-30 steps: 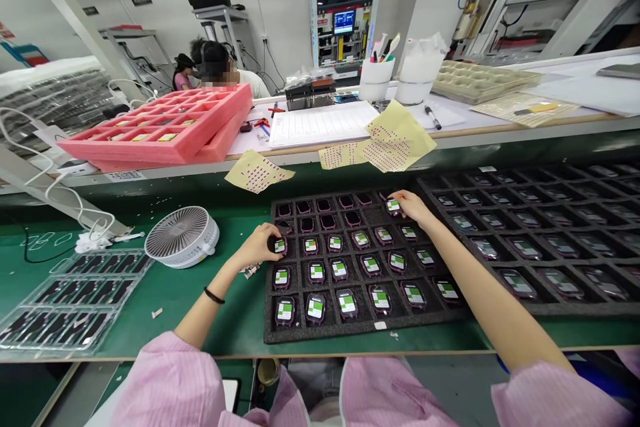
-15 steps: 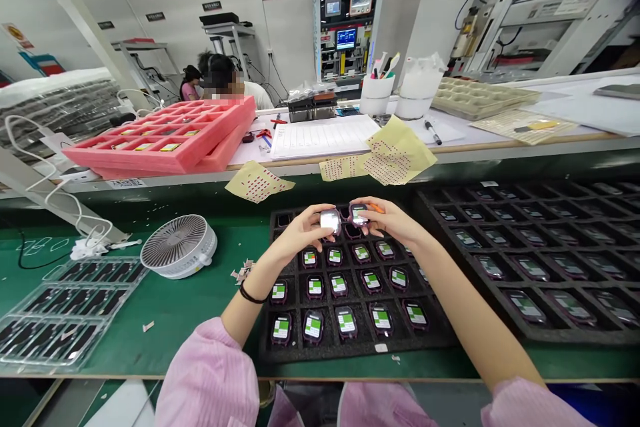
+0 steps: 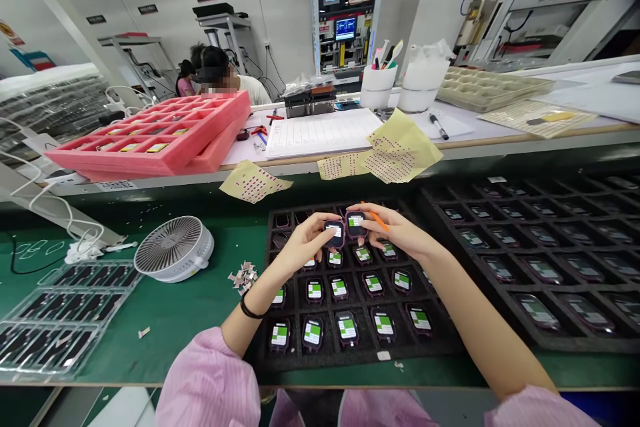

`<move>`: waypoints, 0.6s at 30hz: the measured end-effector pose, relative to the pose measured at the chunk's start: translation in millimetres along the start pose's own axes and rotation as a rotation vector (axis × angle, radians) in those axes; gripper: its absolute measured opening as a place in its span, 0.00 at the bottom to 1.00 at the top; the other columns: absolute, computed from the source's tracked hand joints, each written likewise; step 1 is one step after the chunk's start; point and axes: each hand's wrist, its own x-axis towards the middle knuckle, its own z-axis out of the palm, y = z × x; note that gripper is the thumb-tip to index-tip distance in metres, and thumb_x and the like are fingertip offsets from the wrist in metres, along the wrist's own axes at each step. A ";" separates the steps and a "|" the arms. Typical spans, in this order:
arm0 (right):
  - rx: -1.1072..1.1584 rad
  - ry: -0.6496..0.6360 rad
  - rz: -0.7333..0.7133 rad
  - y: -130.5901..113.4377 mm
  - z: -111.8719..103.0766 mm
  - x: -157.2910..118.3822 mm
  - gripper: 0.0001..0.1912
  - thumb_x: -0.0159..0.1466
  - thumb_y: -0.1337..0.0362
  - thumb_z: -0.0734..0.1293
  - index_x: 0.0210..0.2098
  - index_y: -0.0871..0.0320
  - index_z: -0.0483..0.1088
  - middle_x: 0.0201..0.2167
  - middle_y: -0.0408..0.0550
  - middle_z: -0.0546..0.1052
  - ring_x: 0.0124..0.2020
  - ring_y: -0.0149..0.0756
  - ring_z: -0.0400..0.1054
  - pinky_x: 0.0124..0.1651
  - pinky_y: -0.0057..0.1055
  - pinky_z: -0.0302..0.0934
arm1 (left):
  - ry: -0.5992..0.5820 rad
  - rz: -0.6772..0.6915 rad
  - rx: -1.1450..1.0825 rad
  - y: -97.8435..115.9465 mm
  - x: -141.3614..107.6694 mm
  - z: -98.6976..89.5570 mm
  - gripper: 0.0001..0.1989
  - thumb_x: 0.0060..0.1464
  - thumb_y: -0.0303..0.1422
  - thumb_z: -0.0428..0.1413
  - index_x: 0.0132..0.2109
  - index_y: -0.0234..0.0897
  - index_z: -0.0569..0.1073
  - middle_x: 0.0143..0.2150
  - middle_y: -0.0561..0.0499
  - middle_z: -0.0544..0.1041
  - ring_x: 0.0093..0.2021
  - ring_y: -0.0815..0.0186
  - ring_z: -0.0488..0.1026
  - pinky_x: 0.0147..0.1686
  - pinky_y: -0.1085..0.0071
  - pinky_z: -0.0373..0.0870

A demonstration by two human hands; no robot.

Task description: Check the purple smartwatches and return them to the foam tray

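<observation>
My left hand (image 3: 309, 240) holds a dark square watch (image 3: 334, 233) between thumb and fingers, above the back part of a black foam tray (image 3: 350, 361). Right beside it, my right hand (image 3: 387, 227) grips a second watch (image 3: 356, 223), whose screen shows white and green blocks. An orange stick-like tool (image 3: 377, 219) is also in my right hand, slanting across the fingers. Below both hands, rows of similar watches (image 3: 347, 327) with lit green and white screens lie in the tray's compartments.
A second black tray (image 3: 510, 317) of watches is at the right. At the left are a white fan (image 3: 174, 248), clear plastic trays (image 3: 65, 320) and small scraps (image 3: 244, 277). Pink foam trays (image 3: 150, 153) and yellow sheets (image 3: 403, 147) occupy the shelf. Two people sit beyond.
The left watch's screen has gone from bright glare to dark with a lit part. Both watches are turned slightly, and the orange tool shows more. The whole view has shifted a little.
</observation>
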 end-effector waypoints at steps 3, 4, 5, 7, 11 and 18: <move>-0.019 0.005 -0.003 -0.4 2.2 -1.3 0.21 0.59 0.58 0.70 0.50 0.56 0.69 0.31 0.44 0.71 0.24 0.29 0.69 0.18 0.22 0.56 | 0.009 0.006 0.014 0.2 -2.0 1.8 0.20 0.55 0.41 0.58 0.51 0.37 0.68 0.45 0.46 0.74 0.30 0.71 0.73 0.18 0.81 0.62; -0.023 0.004 -0.003 -0.9 3.3 -1.9 0.21 0.59 0.58 0.70 0.50 0.56 0.69 0.31 0.44 0.71 0.24 0.28 0.69 0.18 0.22 0.55 | 0.016 0.013 0.017 0.0 -2.3 2.2 0.19 0.55 0.40 0.58 0.50 0.36 0.68 0.45 0.47 0.74 0.30 0.72 0.72 0.18 0.81 0.61; -0.027 0.005 -0.003 -1.6 4.5 -2.6 0.21 0.59 0.58 0.70 0.50 0.57 0.69 0.31 0.44 0.71 0.23 0.28 0.69 0.18 0.22 0.55 | 0.022 0.021 0.018 -0.4 -2.3 2.6 0.19 0.55 0.40 0.58 0.50 0.36 0.69 0.44 0.47 0.74 0.29 0.73 0.72 0.19 0.81 0.61; -0.035 0.015 -0.007 -2.8 6.9 -3.5 0.20 0.59 0.57 0.70 0.49 0.57 0.69 0.31 0.44 0.72 0.23 0.27 0.68 0.17 0.22 0.54 | 0.027 0.025 0.022 -0.7 -2.1 3.0 0.18 0.55 0.40 0.58 0.50 0.36 0.69 0.42 0.48 0.74 0.28 0.74 0.70 0.19 0.81 0.61; -0.054 0.059 -0.026 -2.8 10.2 -3.0 0.21 0.57 0.57 0.70 0.48 0.57 0.69 0.30 0.43 0.72 0.22 0.28 0.69 0.16 0.22 0.52 | 0.024 0.012 0.025 1.1 -1.9 2.6 0.20 0.57 0.43 0.55 0.52 0.35 0.68 0.37 0.50 0.73 0.26 0.73 0.71 0.18 0.80 0.61; -0.056 0.074 -0.031 -1.5 9.9 -3.4 0.20 0.60 0.54 0.69 0.47 0.58 0.70 0.29 0.44 0.72 0.22 0.28 0.69 0.16 0.22 0.53 | 0.009 0.028 0.012 0.5 -2.7 1.0 0.21 0.57 0.43 0.55 0.53 0.36 0.68 0.41 0.48 0.73 0.28 0.72 0.73 0.18 0.80 0.62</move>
